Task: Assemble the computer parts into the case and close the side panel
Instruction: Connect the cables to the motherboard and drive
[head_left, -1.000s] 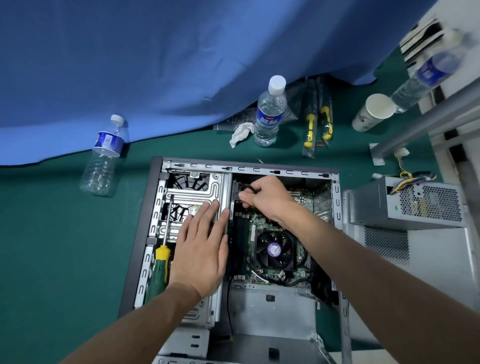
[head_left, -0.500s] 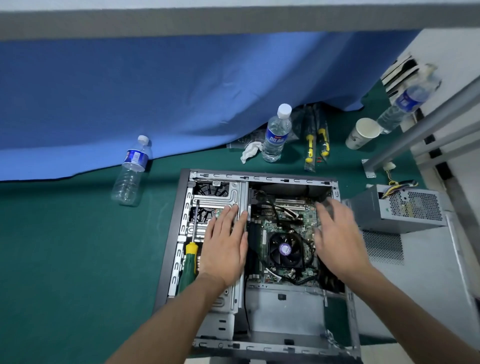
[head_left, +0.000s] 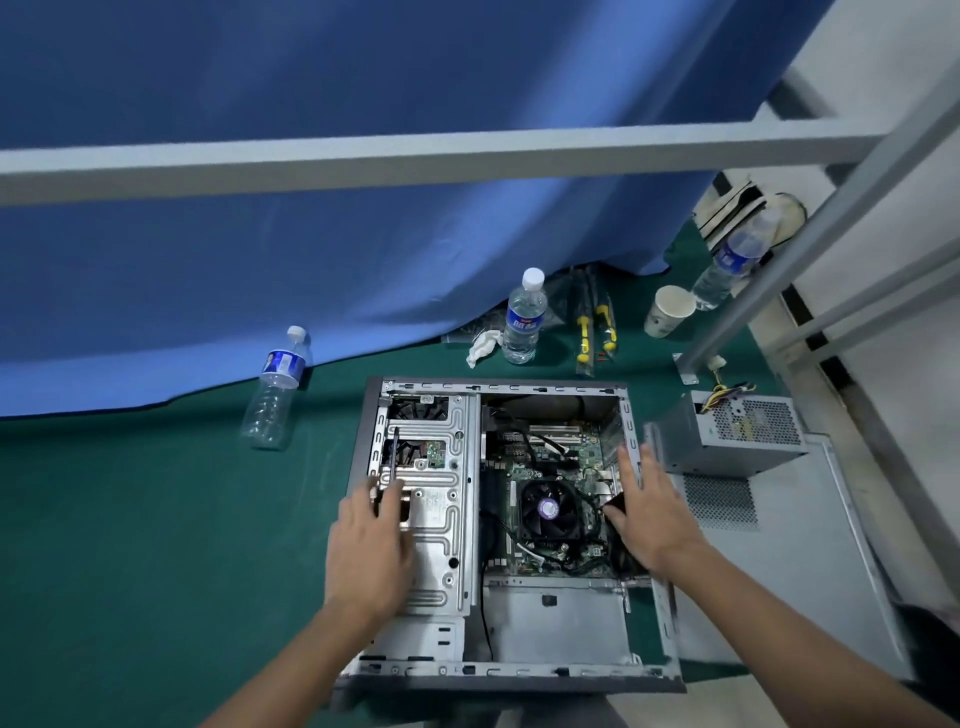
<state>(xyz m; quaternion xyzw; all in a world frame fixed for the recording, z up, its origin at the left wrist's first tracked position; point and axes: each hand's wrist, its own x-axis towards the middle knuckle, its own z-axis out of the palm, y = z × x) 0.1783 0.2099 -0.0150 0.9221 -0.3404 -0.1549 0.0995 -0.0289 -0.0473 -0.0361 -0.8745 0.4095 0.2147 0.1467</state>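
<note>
Both hands (head_left: 366, 545) (head_left: 652, 512) hover spread over the open case (head_left: 631, 436) edges.

Bottle labels (head_left: 522, 323) blue with white print, too blurred to read.

Both bare forearms reach in from the near edge of the view, one at each side. The left hand (head_left: 370, 545) is seen from the back, wrist straight, fingers pointing away from the person and lying close together — its fingertips are motion-blurred, so whether they curl or grip anything cannot be told. The right hand (head_left: 647, 512) is also back-up, its fingers extended and slightly spread, pointing away and a little to the left, the thumb angled inward toward the other hand. The right forearm runs diagonally from the near right corner — the left from nearer the middle. The two hands are well apart.
</note>
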